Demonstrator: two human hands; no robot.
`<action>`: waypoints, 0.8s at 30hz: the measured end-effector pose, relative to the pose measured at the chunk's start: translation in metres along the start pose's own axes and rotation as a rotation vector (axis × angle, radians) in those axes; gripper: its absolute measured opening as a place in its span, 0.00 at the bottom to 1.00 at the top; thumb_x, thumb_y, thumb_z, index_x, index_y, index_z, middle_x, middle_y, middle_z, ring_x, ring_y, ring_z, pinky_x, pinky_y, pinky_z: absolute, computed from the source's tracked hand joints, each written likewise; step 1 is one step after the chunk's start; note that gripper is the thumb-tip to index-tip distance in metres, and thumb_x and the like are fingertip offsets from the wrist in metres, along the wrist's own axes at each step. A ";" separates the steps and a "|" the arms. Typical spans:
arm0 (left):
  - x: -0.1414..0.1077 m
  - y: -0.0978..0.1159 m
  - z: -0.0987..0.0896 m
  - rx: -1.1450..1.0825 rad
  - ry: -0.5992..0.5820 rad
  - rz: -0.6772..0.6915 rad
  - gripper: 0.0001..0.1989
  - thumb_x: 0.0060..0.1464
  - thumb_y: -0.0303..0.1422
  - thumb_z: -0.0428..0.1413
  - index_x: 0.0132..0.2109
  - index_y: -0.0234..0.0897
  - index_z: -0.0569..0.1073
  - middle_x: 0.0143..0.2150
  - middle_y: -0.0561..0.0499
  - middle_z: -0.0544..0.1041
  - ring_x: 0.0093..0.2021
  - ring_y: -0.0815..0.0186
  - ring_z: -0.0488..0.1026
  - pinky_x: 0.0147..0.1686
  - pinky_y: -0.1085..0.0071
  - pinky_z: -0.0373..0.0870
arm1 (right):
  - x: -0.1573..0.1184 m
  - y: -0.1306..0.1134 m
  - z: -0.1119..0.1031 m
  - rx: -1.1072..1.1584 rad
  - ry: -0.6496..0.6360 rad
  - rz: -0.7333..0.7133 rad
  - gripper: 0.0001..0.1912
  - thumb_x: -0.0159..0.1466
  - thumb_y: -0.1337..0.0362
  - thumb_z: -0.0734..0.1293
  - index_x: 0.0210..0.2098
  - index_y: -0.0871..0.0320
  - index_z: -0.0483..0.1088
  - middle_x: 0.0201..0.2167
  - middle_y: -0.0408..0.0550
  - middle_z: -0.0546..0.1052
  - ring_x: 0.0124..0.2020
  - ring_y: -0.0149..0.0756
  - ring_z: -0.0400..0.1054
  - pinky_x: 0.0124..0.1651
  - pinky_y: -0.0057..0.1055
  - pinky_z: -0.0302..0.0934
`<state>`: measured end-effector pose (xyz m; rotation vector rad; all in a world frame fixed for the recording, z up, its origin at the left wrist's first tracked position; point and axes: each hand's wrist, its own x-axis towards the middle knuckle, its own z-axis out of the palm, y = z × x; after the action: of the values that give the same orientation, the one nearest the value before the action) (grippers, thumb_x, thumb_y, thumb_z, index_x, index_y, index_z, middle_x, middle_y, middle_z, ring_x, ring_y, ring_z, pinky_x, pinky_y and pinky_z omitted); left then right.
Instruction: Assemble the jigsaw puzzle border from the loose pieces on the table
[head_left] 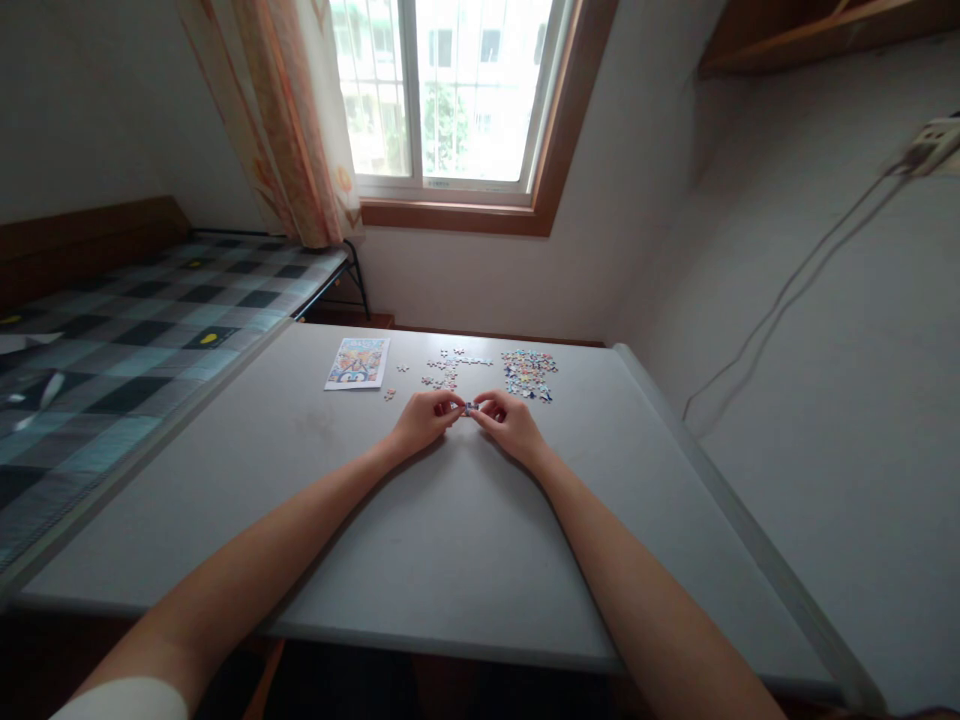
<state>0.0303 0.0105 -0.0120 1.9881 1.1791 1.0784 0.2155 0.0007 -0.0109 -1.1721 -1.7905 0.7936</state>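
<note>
Between the fingertips of both hands is a small section of joined jigsaw puzzle pieces [470, 408], partly covered by the fingers. My left hand [425, 420] pinches its left end, and my right hand [511, 424] pinches the right end. Just beyond the hands lies a partly joined strip of puzzle pieces [469, 361], with several loose pieces around it. A pile of loose puzzle pieces [529, 372] spreads out behind my right hand. To the left lies a printed picture sheet [358, 363] with a colourful design.
The grey table [450, 560] has a raised edge along its right side by the wall. A bed with a checked cover [225, 290] stands against its left side. A window and curtain [277, 120] are behind. A cable [780, 290] hangs from a wall socket at right.
</note>
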 end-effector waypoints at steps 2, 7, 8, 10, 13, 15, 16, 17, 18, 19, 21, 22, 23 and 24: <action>0.000 0.000 0.000 0.008 -0.005 0.005 0.09 0.52 0.35 0.57 0.35 0.33 0.77 0.18 0.56 0.70 0.20 0.73 0.65 0.23 0.78 0.60 | 0.000 -0.001 0.000 -0.001 -0.003 0.003 0.14 0.57 0.54 0.67 0.36 0.58 0.71 0.23 0.43 0.73 0.24 0.29 0.64 0.29 0.27 0.59; 0.000 -0.002 0.000 0.025 -0.007 0.014 0.09 0.53 0.35 0.56 0.36 0.34 0.77 0.19 0.56 0.70 0.20 0.74 0.64 0.23 0.78 0.60 | 0.000 -0.003 0.000 -0.003 -0.005 0.006 0.14 0.57 0.54 0.67 0.35 0.59 0.71 0.23 0.43 0.73 0.23 0.29 0.63 0.29 0.27 0.59; 0.000 -0.001 0.000 0.022 -0.006 0.014 0.09 0.53 0.35 0.56 0.36 0.34 0.77 0.19 0.56 0.70 0.20 0.74 0.64 0.23 0.78 0.60 | 0.000 -0.003 0.000 -0.003 -0.005 0.006 0.14 0.57 0.54 0.67 0.35 0.59 0.71 0.23 0.43 0.73 0.23 0.29 0.63 0.29 0.26 0.59; 0.000 -0.001 0.000 0.017 -0.002 0.014 0.09 0.53 0.35 0.56 0.37 0.34 0.77 0.19 0.56 0.70 0.20 0.74 0.64 0.23 0.78 0.60 | -0.001 -0.003 -0.001 -0.004 -0.005 0.006 0.14 0.57 0.54 0.67 0.35 0.59 0.71 0.23 0.43 0.73 0.24 0.29 0.64 0.29 0.26 0.59; 0.000 0.000 0.000 0.017 -0.001 0.015 0.09 0.53 0.34 0.56 0.37 0.34 0.77 0.19 0.57 0.69 0.20 0.74 0.64 0.23 0.78 0.60 | -0.001 -0.003 -0.001 -0.006 -0.005 0.006 0.14 0.57 0.54 0.67 0.35 0.59 0.71 0.23 0.43 0.73 0.24 0.29 0.64 0.30 0.26 0.59; 0.000 -0.001 0.000 0.021 -0.001 0.016 0.08 0.53 0.34 0.56 0.36 0.34 0.77 0.19 0.57 0.69 0.20 0.74 0.64 0.23 0.78 0.60 | -0.001 -0.003 -0.001 -0.008 -0.003 0.008 0.14 0.57 0.55 0.67 0.35 0.59 0.71 0.23 0.43 0.73 0.24 0.29 0.64 0.30 0.26 0.59; 0.000 -0.001 0.000 0.022 -0.001 0.016 0.08 0.53 0.34 0.56 0.36 0.34 0.77 0.19 0.57 0.70 0.20 0.74 0.64 0.23 0.78 0.60 | -0.001 -0.003 -0.001 -0.008 -0.003 0.008 0.14 0.57 0.55 0.67 0.35 0.59 0.71 0.23 0.43 0.73 0.24 0.29 0.64 0.30 0.26 0.59; 0.000 -0.001 0.000 0.022 -0.002 0.015 0.08 0.53 0.34 0.56 0.36 0.34 0.76 0.19 0.56 0.70 0.20 0.74 0.64 0.23 0.78 0.60 | -0.001 -0.003 -0.001 -0.009 -0.002 0.008 0.14 0.57 0.55 0.67 0.35 0.59 0.71 0.23 0.43 0.73 0.24 0.29 0.64 0.30 0.26 0.59; 0.000 -0.002 0.000 0.022 -0.005 0.014 0.08 0.53 0.34 0.56 0.36 0.34 0.76 0.19 0.56 0.70 0.20 0.74 0.64 0.23 0.78 0.60 | -0.001 -0.003 -0.001 -0.010 -0.001 0.007 0.13 0.57 0.55 0.67 0.35 0.59 0.71 0.23 0.43 0.73 0.24 0.29 0.64 0.30 0.26 0.59; 0.000 -0.002 0.000 0.021 -0.007 0.013 0.08 0.53 0.34 0.56 0.36 0.34 0.76 0.19 0.56 0.70 0.20 0.74 0.64 0.23 0.78 0.60 | -0.001 -0.003 -0.001 -0.011 0.000 0.005 0.13 0.57 0.55 0.67 0.36 0.59 0.71 0.23 0.43 0.73 0.24 0.29 0.64 0.30 0.26 0.59; 0.000 -0.001 0.000 0.024 -0.008 0.011 0.08 0.53 0.34 0.56 0.35 0.34 0.76 0.19 0.56 0.70 0.20 0.74 0.64 0.23 0.78 0.60 | -0.001 -0.003 -0.001 -0.012 0.002 -0.002 0.14 0.57 0.55 0.67 0.37 0.59 0.71 0.23 0.43 0.73 0.24 0.29 0.64 0.30 0.26 0.59; 0.000 -0.001 0.000 0.026 -0.009 0.012 0.08 0.53 0.34 0.56 0.35 0.34 0.76 0.19 0.56 0.70 0.20 0.74 0.64 0.23 0.78 0.60 | -0.001 -0.003 -0.001 -0.011 0.002 -0.006 0.14 0.57 0.55 0.67 0.37 0.58 0.71 0.23 0.42 0.73 0.24 0.29 0.63 0.30 0.26 0.59; 0.000 -0.001 0.000 0.028 -0.009 0.013 0.08 0.53 0.34 0.56 0.35 0.34 0.76 0.19 0.56 0.70 0.20 0.74 0.64 0.23 0.78 0.60 | -0.001 -0.002 -0.001 -0.009 0.000 -0.009 0.15 0.57 0.55 0.67 0.38 0.58 0.71 0.23 0.42 0.72 0.24 0.29 0.63 0.29 0.26 0.59; 0.000 -0.001 0.000 0.029 -0.010 0.015 0.08 0.53 0.34 0.56 0.35 0.34 0.77 0.19 0.56 0.70 0.20 0.74 0.64 0.23 0.78 0.60 | -0.001 -0.002 -0.001 -0.007 -0.002 -0.010 0.15 0.57 0.55 0.67 0.38 0.58 0.71 0.23 0.42 0.72 0.24 0.29 0.63 0.29 0.26 0.59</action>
<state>0.0299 0.0112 -0.0127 2.0254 1.1830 1.0624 0.2155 -0.0010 -0.0089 -1.1659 -1.8012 0.7837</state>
